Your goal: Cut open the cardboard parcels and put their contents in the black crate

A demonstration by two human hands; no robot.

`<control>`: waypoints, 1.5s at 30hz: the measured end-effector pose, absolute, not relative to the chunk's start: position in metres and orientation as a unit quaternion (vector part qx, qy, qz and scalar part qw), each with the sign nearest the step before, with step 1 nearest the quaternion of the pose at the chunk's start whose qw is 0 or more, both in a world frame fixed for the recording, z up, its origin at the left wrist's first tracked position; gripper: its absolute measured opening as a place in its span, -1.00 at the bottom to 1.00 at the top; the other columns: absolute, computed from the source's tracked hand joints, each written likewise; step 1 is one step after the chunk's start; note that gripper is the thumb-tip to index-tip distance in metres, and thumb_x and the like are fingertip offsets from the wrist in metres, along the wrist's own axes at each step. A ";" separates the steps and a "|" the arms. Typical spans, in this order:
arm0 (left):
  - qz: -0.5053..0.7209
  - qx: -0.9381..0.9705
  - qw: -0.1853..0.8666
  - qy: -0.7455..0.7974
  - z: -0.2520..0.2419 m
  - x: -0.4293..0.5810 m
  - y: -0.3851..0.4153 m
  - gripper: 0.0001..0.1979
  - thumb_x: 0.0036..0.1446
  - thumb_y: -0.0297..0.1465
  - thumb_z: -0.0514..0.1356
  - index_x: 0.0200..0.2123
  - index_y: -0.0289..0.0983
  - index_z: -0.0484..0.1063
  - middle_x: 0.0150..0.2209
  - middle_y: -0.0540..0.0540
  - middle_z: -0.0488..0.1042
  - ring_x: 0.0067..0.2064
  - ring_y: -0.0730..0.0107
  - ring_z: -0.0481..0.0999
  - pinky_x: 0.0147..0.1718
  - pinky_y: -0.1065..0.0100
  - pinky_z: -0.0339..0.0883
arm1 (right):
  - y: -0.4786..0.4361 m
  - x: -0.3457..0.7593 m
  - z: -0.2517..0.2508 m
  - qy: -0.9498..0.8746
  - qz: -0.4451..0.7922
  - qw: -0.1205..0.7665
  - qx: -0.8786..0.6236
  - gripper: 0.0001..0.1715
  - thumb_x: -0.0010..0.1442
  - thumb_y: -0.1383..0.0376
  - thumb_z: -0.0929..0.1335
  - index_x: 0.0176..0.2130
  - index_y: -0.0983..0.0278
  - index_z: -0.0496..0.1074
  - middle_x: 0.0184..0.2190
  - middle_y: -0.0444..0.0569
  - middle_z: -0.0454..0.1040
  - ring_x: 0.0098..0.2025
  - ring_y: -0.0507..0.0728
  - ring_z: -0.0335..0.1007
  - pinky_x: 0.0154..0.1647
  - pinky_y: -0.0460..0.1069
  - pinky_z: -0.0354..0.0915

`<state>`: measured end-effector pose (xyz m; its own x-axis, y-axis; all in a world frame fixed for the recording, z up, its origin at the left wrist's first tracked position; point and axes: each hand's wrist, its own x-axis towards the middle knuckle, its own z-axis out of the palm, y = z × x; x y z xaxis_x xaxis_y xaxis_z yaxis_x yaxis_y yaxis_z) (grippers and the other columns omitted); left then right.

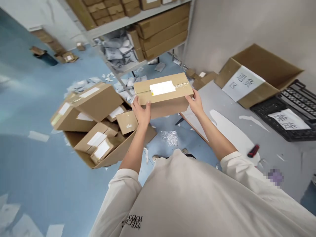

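i see the long cardboard box running left to right across my view, its right end angled slightly farther out, its white label facing up. my left hand grips the near left corner, thumb and fingers parted around it; my right hand clasps the near right corner likewise. the box sits between both hands, above the blue floor.
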<state>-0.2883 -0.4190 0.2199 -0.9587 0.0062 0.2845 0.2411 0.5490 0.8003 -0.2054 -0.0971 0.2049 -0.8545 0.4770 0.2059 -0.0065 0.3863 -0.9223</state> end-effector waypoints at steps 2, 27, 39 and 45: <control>-0.469 -0.097 0.082 -0.874 0.203 -0.283 -0.369 -0.28 0.44 -0.09 0.37 0.51 -0.12 0.23 0.47 -0.36 0.36 0.57 -0.19 0.28 0.57 -0.20 0.21 | -0.053 -0.174 0.193 -0.794 0.527 0.229 -0.200 0.09 0.32 -0.46 0.40 0.48 0.14 0.34 0.43 0.20 0.47 0.46 0.45 0.40 0.54 0.41 0.33; -0.455 -0.356 -0.176 -0.797 0.125 -0.310 -0.026 -0.14 0.22 -0.30 0.49 0.50 -0.10 0.24 0.39 -0.32 0.34 0.52 -0.20 0.37 0.55 -0.15 0.28 | 0.158 -0.026 0.115 -0.706 0.353 0.316 -0.526 0.03 0.26 -0.24 0.48 0.47 0.20 0.34 0.39 0.28 0.44 0.46 0.48 0.34 0.56 0.49 0.26; -0.454 -0.338 -0.174 -0.806 0.127 -0.288 -0.026 -0.26 0.31 -0.21 0.43 0.45 -0.16 0.28 0.46 -0.39 0.32 0.60 -0.23 0.22 0.60 -0.22 0.15 | 0.159 -0.026 0.129 -0.787 0.279 0.270 -0.479 -0.16 0.40 -0.08 0.40 0.51 0.07 0.26 0.60 0.26 0.10 0.65 0.57 -0.04 0.62 0.64 -0.04; -0.455 -0.301 -0.114 -0.830 0.134 -0.283 -0.104 -0.35 0.38 -0.20 0.36 0.43 -0.19 0.30 0.45 -0.38 0.33 0.57 -0.15 0.24 0.61 -0.17 0.11 | 0.133 -0.079 0.145 -0.844 0.325 0.239 -0.353 -0.31 0.44 0.00 0.37 0.46 0.04 0.35 0.60 0.21 0.14 0.66 0.53 -0.02 0.64 0.60 -0.04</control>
<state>-0.2830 -0.1044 0.1336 -0.7930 0.6033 0.0844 0.3955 0.4046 0.8245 -0.0790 0.1331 0.1453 -0.6371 0.7509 0.1737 0.4401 0.5394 -0.7179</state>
